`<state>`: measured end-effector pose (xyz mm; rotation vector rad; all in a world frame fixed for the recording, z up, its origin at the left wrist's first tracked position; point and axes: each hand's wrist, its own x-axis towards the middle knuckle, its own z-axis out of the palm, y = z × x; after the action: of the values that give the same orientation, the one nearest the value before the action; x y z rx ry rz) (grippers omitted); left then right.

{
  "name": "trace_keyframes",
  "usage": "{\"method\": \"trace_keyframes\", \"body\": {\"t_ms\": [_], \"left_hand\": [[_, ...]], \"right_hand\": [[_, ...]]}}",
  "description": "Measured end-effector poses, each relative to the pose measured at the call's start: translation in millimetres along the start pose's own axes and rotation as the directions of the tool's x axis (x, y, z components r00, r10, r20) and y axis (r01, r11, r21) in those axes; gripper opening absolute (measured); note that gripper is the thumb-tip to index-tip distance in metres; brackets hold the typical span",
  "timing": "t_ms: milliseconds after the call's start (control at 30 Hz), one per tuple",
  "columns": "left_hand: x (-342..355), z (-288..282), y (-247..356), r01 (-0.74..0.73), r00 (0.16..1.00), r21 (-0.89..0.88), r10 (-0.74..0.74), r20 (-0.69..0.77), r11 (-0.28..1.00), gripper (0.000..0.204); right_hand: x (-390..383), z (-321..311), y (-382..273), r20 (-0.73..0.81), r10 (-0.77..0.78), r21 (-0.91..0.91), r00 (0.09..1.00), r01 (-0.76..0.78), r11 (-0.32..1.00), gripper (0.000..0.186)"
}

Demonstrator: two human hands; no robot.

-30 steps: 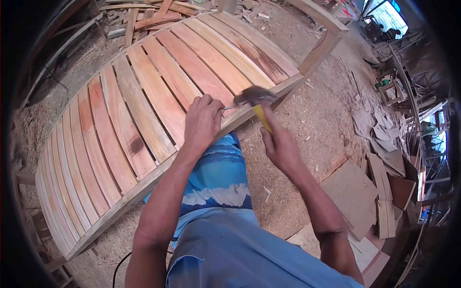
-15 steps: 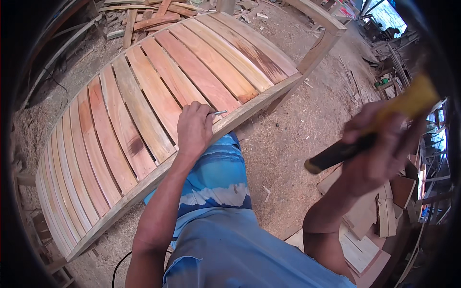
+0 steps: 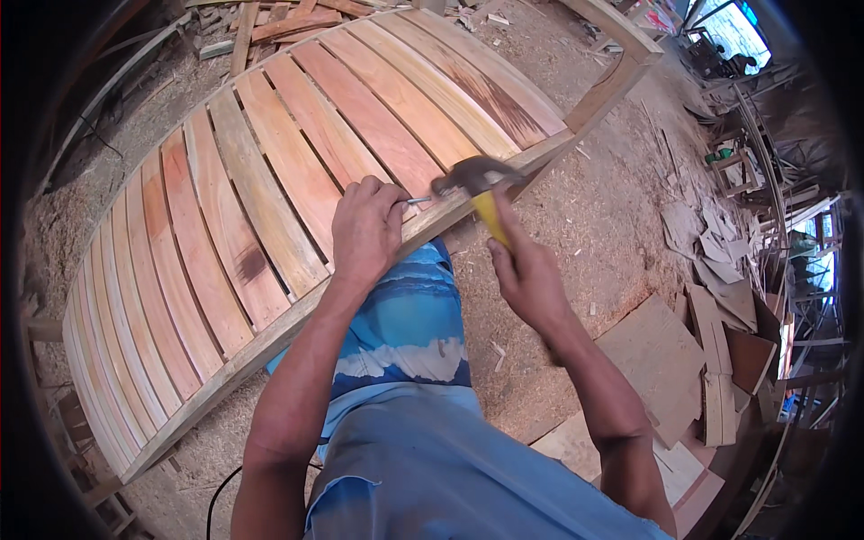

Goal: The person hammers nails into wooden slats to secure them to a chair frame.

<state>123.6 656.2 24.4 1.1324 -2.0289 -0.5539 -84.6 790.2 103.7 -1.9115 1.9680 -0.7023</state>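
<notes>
My left hand (image 3: pixel 367 225) is closed near the front rail of a slatted wooden bed base (image 3: pixel 297 153). From its fingers a thin silver metal pin (image 3: pixel 418 200), a nail or a punch, points right; which one I cannot tell. My right hand (image 3: pixel 533 281) is wrapped round the yellow grip of a claw hammer (image 3: pixel 489 214). The dark hammer head, slightly blurred, is over the rail at the pin's outer end; whether they touch is unclear. The inner end of the pin is hidden by my fingers.
Slats of pale and reddish wood lie side by side with narrow gaps. A wooden end frame (image 3: pixel 621 72) rises at the far right. Scrap boards (image 3: pixel 657 360) lie to the right on the sawdust-covered floor, and offcuts (image 3: pixel 297 25) are heaped at the back.
My right hand has swung the hammer from raised at the far right, left and down to the pin. The left hand stays almost in place with the pin.
</notes>
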Motion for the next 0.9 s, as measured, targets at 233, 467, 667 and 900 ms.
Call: {"method": "trace_keyframes", "body": {"t_ms": [233,467,667,900], "left_hand": [[-0.5,1.3,-3.6,0.067,0.991,-0.099,-0.078,-0.11,0.993,0.007],[-1.5,2.5,-4.7,0.078,0.986,-0.078,-0.088,-0.14,0.994,0.008],[-9.4,1.8,1.2,-0.036,0.999,0.018,0.036,-0.04,0.999,0.008],[0.5,4.2,-2.7,-0.046,0.999,0.033,0.047,-0.019,0.998,0.006]], "right_hand": [[0.4,-57.1,-52.5,-0.502,0.061,0.362,0.863,0.145,0.921,0.068],[-7.7,16.3,9.8,-0.214,-0.061,-0.034,0.975,0.055,0.998,0.06],[3.1,-18.1,-45.5,-0.231,0.156,0.225,0.96,-0.103,0.969,0.066],[16.5,-131.6,-86.5,-0.802,-0.25,0.144,0.542,0.582,0.801,0.031]]}}
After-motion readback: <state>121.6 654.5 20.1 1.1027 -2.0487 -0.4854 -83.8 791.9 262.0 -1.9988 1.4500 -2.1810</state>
